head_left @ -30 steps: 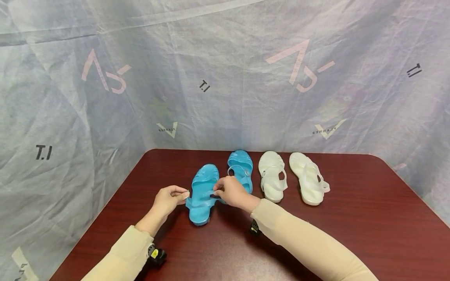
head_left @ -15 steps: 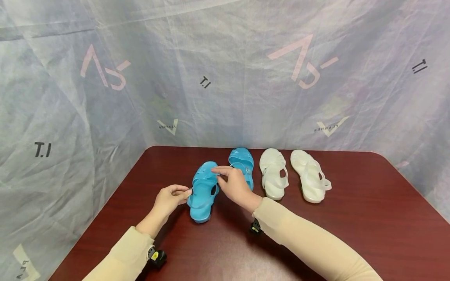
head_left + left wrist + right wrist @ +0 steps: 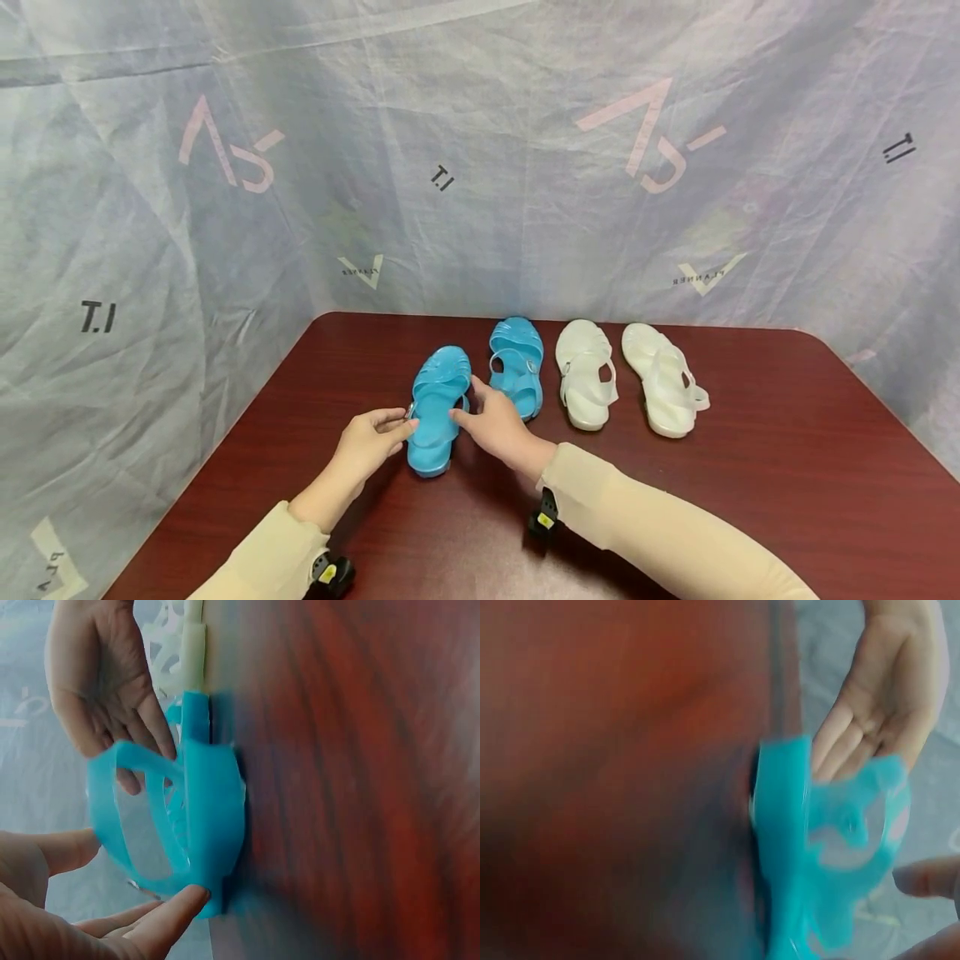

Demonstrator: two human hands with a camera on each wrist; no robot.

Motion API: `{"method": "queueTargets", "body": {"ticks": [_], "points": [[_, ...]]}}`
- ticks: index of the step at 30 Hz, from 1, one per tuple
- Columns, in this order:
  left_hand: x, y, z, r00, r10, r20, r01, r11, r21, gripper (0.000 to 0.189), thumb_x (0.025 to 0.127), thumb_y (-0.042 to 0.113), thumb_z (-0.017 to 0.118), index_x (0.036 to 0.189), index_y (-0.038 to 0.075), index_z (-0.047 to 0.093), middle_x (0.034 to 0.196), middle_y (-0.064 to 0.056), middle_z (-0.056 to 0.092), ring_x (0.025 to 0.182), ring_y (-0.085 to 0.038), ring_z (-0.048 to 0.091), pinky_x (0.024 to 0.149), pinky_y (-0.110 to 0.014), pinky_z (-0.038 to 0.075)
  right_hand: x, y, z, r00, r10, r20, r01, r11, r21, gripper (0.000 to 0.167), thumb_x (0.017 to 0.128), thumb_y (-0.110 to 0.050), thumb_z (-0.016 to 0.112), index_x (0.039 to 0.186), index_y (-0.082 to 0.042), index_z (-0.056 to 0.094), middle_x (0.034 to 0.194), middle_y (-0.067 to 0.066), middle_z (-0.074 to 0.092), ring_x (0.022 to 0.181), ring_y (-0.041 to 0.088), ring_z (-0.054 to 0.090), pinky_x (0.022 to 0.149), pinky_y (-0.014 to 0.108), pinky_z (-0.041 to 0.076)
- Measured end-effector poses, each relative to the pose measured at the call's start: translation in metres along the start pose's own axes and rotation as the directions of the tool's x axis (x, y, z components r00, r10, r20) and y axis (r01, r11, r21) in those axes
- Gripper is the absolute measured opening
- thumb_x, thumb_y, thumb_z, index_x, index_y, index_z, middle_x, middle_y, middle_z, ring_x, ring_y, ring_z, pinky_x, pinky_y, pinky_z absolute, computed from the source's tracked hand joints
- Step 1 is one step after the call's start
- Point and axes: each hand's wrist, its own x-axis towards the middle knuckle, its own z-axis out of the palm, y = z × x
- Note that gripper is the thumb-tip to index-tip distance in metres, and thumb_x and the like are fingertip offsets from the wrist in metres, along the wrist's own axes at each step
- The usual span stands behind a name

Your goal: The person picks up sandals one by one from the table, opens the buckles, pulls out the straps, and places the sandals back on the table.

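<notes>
A blue jelly sandal point(image 3: 433, 425) lies sole down on the table, its toe pointing away and its heel strap in place behind the open back. At its left side is my left hand point(image 3: 369, 444), fingers fairly straight and touching the side near the buckle, thumb by the strap. My right hand point(image 3: 497, 423) is at the right side, thumb and fingers spread apart beside the ankle strap. In the left wrist view the sandal point(image 3: 214, 817) shows its heel and raised strap, with fingertips point(image 3: 191, 900) against its side. The right wrist view shows the sandal's side point(image 3: 784, 832).
A second blue sandal point(image 3: 517, 329) lies just right of the first, near the far edge. Further right are two white sandals point(image 3: 583, 333), point(image 3: 647, 350) in the same row. A grey printed cloth point(image 3: 480, 125) hangs behind the dark red table point(image 3: 780, 467).
My right hand first let go of the strap, moved up to the toe, then came back down to the sandal's right side. The strap, earlier pulled across, now sits over the heel. My left hand shifted slightly.
</notes>
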Motion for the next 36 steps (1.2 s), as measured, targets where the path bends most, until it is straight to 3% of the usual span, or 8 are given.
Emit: {"method": "queueTargets", "body": {"ticks": [3, 6, 11, 14, 24, 36], "points": [[-0.006, 0.000, 0.001, 1.000, 0.007, 0.005, -0.007, 1.000, 0.004, 0.055, 0.093, 0.027, 0.066, 0.136, -0.004, 0.051, 0.131, -0.026, 0.058, 0.118, -0.032, 0.060, 0.092, -0.039, 0.055, -0.007, -0.003, 0.006, 0.993, 0.117, 0.022, -0.119, 0.978, 0.170, 0.070, 0.095, -0.015, 0.060, 0.149, 0.008, 0.023, 0.154, 0.026, 0.030, 0.140, 0.040, 0.034, 0.109, 0.049, 0.039], [-0.011, 0.000, 0.002, 1.000, 0.012, 0.009, -0.012, 1.000, -0.009, 0.057, 0.093, 0.026, 0.066, 0.137, -0.006, 0.048, 0.132, -0.027, 0.056, 0.119, -0.033, 0.059, 0.092, -0.040, 0.054, -0.013, -0.007, 0.011, 0.977, 0.206, 0.061, -0.214, 0.919, 0.330, 0.068, 0.096, -0.011, 0.057, 0.149, 0.012, 0.019, 0.155, 0.028, 0.025, 0.142, 0.041, 0.030, 0.111, 0.048, 0.037], [-0.018, 0.000, 0.003, 1.000, 0.011, 0.018, -0.010, 0.999, -0.035, 0.057, 0.093, 0.022, 0.066, 0.137, -0.008, 0.047, 0.131, -0.028, 0.057, 0.118, -0.033, 0.060, 0.092, -0.040, 0.054, -0.024, -0.015, 0.017, 0.953, 0.273, 0.128, -0.301, 0.831, 0.468, 0.067, 0.097, -0.012, 0.055, 0.146, 0.016, 0.019, 0.152, 0.032, 0.027, 0.139, 0.041, 0.035, 0.109, 0.049, 0.039], [-0.021, -0.002, 0.004, 1.000, 0.011, 0.020, -0.011, 0.999, -0.036, 0.055, 0.093, 0.019, 0.066, 0.137, -0.009, 0.048, 0.130, -0.029, 0.057, 0.117, -0.034, 0.061, 0.091, -0.040, 0.055, -0.031, -0.019, 0.021, 0.947, 0.277, 0.161, -0.321, 0.801, 0.506, 0.067, 0.098, -0.013, 0.055, 0.145, 0.019, 0.019, 0.151, 0.034, 0.026, 0.137, 0.042, 0.037, 0.109, 0.050, 0.039], [-0.024, -0.003, 0.008, 0.998, 0.055, 0.026, -0.054, 0.998, -0.026, 0.052, 0.092, 0.014, 0.066, 0.136, -0.008, 0.049, 0.129, -0.027, 0.059, 0.120, -0.035, 0.059, 0.094, -0.042, 0.053, -0.036, -0.020, 0.029, 0.943, 0.297, 0.152, -0.332, 0.778, 0.533, 0.065, 0.097, -0.010, 0.055, 0.145, 0.018, 0.022, 0.151, 0.033, 0.027, 0.135, 0.039, 0.041, 0.107, 0.050, 0.041], [-0.020, -0.003, 0.011, 0.997, 0.069, 0.031, -0.069, 0.998, 0.002, 0.050, 0.091, 0.007, 0.065, 0.135, -0.010, 0.049, 0.130, -0.029, 0.057, 0.122, -0.038, 0.057, 0.094, -0.043, 0.053, -0.034, -0.013, 0.034, 0.958, 0.233, 0.169, -0.287, 0.776, 0.561, 0.059, 0.098, -0.006, 0.051, 0.146, 0.014, 0.024, 0.145, 0.032, 0.038, 0.129, 0.040, 0.048, 0.100, 0.052, 0.046]]}}
